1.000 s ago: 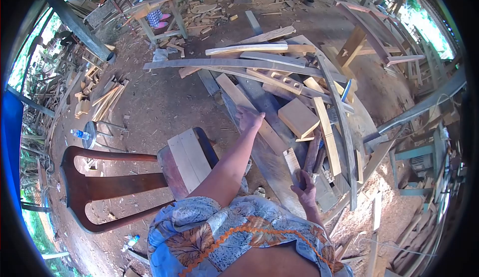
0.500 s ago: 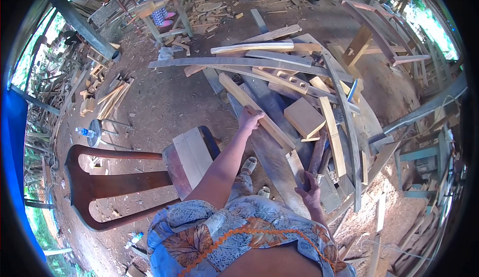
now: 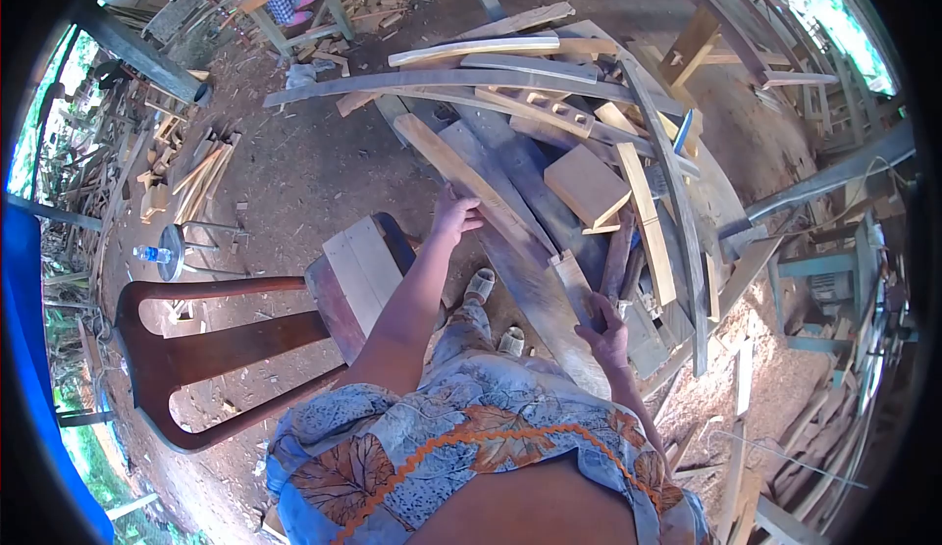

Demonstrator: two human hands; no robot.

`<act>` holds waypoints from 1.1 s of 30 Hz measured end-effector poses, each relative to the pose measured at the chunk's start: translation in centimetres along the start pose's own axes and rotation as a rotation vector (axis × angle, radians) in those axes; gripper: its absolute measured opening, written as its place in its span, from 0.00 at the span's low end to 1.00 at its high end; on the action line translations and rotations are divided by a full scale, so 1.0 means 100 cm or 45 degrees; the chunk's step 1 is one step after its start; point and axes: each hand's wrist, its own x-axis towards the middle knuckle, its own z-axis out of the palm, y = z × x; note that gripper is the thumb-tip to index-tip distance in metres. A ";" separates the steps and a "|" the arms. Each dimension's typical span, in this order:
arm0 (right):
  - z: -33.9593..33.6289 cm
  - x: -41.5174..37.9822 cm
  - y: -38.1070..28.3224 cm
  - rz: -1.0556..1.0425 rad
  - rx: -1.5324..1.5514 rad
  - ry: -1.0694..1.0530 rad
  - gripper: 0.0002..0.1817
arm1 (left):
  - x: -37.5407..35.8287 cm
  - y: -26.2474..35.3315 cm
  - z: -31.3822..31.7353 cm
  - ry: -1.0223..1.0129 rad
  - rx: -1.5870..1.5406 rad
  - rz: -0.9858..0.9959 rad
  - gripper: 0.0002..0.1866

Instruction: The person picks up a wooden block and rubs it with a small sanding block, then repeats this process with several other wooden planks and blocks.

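Observation:
My left hand (image 3: 457, 213) is at the lower left edge of a long pale wooden board (image 3: 476, 177), its fingers curled against that edge. The board lies slanted over darker planks. My right hand (image 3: 604, 337) is closed on the near end of a short notched wooden piece (image 3: 573, 284), whose pale far end is close to the long board's lower end. A square wooden block (image 3: 587, 187) sits beyond, beside a narrow pale strip (image 3: 646, 226).
A wooden chair (image 3: 240, 344) lies to the left, near a round stool (image 3: 171, 253) with a bottle (image 3: 149, 254). A long curved plank (image 3: 412, 81) crosses the pile. Another person's legs (image 3: 283, 3) show at upper left. Sawdust (image 3: 785, 388) covers the lower right ground.
The view has shifted, so most things appear higher and further left. The long board has moved slightly left relative to the block and shows a broader face. My left hand has moved to its edge.

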 end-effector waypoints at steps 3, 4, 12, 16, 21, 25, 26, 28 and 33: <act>0.005 0.007 -0.002 -0.079 -0.009 0.072 0.38 | -0.001 -0.007 -0.013 0.208 0.107 0.022 0.32; 0.005 0.013 -0.018 -0.081 -0.009 0.066 0.38 | -0.003 -0.005 -0.013 0.214 0.105 0.022 0.32; 0.054 0.049 -0.060 -0.322 -0.379 -0.033 0.34 | -0.015 -0.006 0.018 0.450 0.590 0.212 0.22; 0.075 0.072 -0.051 -0.572 -0.545 0.037 0.35 | -0.002 -0.013 0.026 0.541 0.805 0.320 0.24; 0.081 0.091 -0.031 -0.645 -0.736 -0.088 0.35 | -0.017 -0.011 0.001 0.396 0.688 0.229 0.27; 0.087 0.107 -0.027 -0.658 -0.876 -0.169 0.37 | -0.060 -0.017 -0.035 0.313 0.901 0.186 0.38; 0.089 0.110 -0.027 -0.673 -0.874 -0.178 0.37 | 0.002 -0.094 -0.069 0.328 0.894 0.190 0.38; 0.096 0.119 -0.031 -0.728 -1.040 -0.198 0.36 | -0.039 -0.124 -0.114 -0.023 2.015 0.420 0.38; 0.116 0.140 -0.027 -0.612 -1.216 -0.245 0.34 | -0.203 -0.064 -0.100 0.025 1.206 -0.281 0.35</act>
